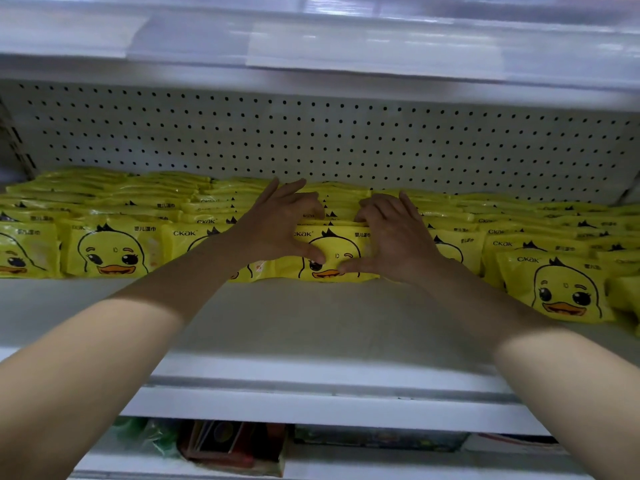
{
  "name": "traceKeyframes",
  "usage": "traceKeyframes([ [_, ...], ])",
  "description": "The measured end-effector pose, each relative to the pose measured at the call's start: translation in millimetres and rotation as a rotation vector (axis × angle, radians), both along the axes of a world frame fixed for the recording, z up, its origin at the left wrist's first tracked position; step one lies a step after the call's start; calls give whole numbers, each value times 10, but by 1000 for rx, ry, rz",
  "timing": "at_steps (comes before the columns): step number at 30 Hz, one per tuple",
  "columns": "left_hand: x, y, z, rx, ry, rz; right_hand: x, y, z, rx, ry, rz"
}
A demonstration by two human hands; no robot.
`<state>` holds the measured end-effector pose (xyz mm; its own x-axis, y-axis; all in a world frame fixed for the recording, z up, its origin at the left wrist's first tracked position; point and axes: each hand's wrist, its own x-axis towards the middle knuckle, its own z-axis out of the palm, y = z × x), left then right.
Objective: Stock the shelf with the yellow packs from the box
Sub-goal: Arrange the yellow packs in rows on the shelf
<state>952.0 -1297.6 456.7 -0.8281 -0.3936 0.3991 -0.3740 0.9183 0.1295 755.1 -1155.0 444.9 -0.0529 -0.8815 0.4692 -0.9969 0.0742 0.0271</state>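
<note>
two hands grip one yellow pack (pixel 336 247) mid-shelf: left hand (pixel 282 223) and right hand (pixel 394 237), thumbs on its front. more packs (pixel 107 252) crowd either side on the shelf (pixel 311 323), before a pegboard (pixel 311 140).

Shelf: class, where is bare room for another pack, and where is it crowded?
Bare: the shelf front, between the packs and its edge. Crowded: behind, packs fill back to the pegboard; left hand and right hand hold one pack.

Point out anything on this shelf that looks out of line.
The duck-print yellow pack at the right sits forward of the front row and skewed, breaking the line. The middle pack, gripped by the left hand and right hand, leans forward. Nothing looks torn or spilled.
</note>
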Motion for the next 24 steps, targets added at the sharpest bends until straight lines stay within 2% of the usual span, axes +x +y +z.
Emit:
traceKeyframes([
  [3, -75, 33, 59, 126, 118, -69, -40, -56, 19, -100, -147, 62],
  [6, -186, 54, 127, 223, 152, -4, -120, -114, 58, -185, -248, 55],
  [9, -289, 22, 124, 323, 197, 43, -125, -122, 122, -186, -275, 18],
  [13, -334, 30, 114, 355, 257, 67, -102, -139, 154, -155, -291, -17],
  [17, -376, 0, 96, 271, 214, 134, -92, -179, 149, -168, -271, -42],
  [21, -401, 5, 65, 39, 84, 200, -62, -261, 147, -95, -88, -92],
  [24, -333, 41, 49, -88, 87, 207, -56, -262, 141, -68, -25, -125],
])
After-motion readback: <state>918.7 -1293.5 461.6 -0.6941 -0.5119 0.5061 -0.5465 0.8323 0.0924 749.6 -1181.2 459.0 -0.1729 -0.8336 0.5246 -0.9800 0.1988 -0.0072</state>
